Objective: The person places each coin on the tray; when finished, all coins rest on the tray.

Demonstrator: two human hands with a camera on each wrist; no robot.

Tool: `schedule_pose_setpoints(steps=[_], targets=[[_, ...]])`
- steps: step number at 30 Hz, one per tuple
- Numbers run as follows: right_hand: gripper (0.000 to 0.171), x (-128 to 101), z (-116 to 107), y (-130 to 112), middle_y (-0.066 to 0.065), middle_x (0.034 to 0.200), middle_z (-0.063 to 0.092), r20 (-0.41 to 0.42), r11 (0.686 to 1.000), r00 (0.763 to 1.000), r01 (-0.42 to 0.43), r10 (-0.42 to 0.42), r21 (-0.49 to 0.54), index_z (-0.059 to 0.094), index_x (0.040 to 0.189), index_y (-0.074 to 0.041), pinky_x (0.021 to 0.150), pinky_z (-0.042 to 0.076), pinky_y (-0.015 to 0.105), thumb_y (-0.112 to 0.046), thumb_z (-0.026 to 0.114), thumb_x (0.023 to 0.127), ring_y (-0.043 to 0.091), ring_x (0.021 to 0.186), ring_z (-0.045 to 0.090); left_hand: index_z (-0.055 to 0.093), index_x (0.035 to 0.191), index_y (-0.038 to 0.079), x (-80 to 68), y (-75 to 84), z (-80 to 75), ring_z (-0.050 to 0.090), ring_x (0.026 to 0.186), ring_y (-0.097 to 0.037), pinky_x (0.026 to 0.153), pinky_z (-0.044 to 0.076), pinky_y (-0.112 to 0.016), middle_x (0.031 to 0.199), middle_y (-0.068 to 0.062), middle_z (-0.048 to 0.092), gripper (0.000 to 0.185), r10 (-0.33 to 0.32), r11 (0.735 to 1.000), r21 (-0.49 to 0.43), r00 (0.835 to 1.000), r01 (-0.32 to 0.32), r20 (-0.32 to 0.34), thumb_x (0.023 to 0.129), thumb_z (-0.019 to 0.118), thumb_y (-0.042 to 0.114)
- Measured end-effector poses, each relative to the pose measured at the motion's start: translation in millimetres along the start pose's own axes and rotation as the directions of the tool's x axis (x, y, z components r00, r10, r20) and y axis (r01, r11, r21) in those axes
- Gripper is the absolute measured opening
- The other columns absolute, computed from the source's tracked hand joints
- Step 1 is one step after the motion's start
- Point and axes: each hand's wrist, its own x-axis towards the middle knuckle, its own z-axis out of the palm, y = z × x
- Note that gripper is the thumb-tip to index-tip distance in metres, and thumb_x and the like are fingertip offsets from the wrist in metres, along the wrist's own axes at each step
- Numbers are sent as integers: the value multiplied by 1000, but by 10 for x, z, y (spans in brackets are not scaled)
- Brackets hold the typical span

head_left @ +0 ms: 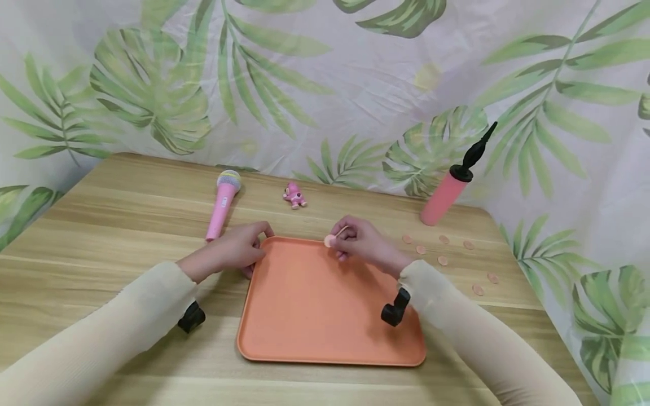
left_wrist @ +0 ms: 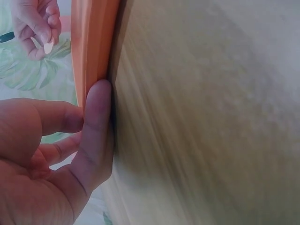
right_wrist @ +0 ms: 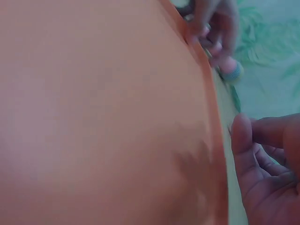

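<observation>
A flat orange tray [head_left: 304, 304] with rounded corners and a low rim lies on the wooden table. My left hand [head_left: 241, 246] grips its rim near the far left corner. In the left wrist view, thumb and finger of that hand [left_wrist: 70, 140] press against the tray's edge [left_wrist: 93, 42]. Over the far rim, my right hand [head_left: 363, 241] pinches a small, thin, round pale-pink disc [head_left: 330, 241] between thumb and finger. The same disc [left_wrist: 48, 46] shows almost edge-on in the left wrist view.
Several similar discs [head_left: 443, 261] lie scattered right of the tray. A pink hand pump [head_left: 443, 198] with black top stands at the back right. Behind the tray lie a pink toy microphone [head_left: 222, 206] and a small pink figurine [head_left: 294, 196]. A leaf-patterned cloth [head_left: 355, 90] hangs behind the table.
</observation>
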Motion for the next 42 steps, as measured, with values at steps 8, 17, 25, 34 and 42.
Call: schedule_pose_setpoints(steps=[8, 17, 25, 34, 42], targets=[[17, 89, 395, -14, 11, 86, 69, 76, 1000, 997, 12, -11, -14, 59, 111, 2, 66, 61, 27, -6, 69, 100, 12, 66, 66, 52, 128, -6, 6, -14, 9, 66, 51, -10, 52, 62, -32, 67, -3, 53, 33, -5, 1000, -3, 1000, 5, 3, 95, 56, -4], [15, 231, 586, -38, 7, 85, 66, 100, 998, 995, 19, -13, -60, 61, 110, 1, 66, 62, 25, -8, 69, 101, 11, 67, 65, 52, 128, -6, 8, -31, 13, 65, 50, -9, 51, 61, -30, 66, -3, 54, 33, 0, 999, 34, 1000, 1, -8, 96, 57, -3], [14, 309, 693, -74, 6, 85, 63, 91, 991, 994, 67, -56, -117, 64, 110, 3, 63, 60, 24, -6, 69, 100, 12, 66, 61, 52, 128, -5, 2, -25, 13, 65, 51, -9, 52, 60, -30, 67, -3, 55, 32, 2, 999, 48, 1000, -1, -12, 97, 58, -1], [10, 328, 762, -152, 4, 78, 61, 69, 967, 996, 78, -63, -241, 63, 105, -3, 59, 56, 22, -9, 69, 101, 13, 61, 59, 51, 129, -5, 1, -18, 14, 65, 52, -10, 53, 61, -31, 69, -3, 53, 33, 7, 1000, 29, 1000, -6, -13, 96, 57, -2], [10, 319, 798, -201, 5, 80, 62, 66, 958, 996, 73, -57, -276, 63, 105, 0, 58, 54, 21, -7, 69, 100, 12, 62, 58, 52, 129, -7, -9, -29, 12, 64, 50, -9, 51, 60, -30, 68, -3, 52, 35, 37, 998, 60, 999, -35, -32, 95, 58, -3]])
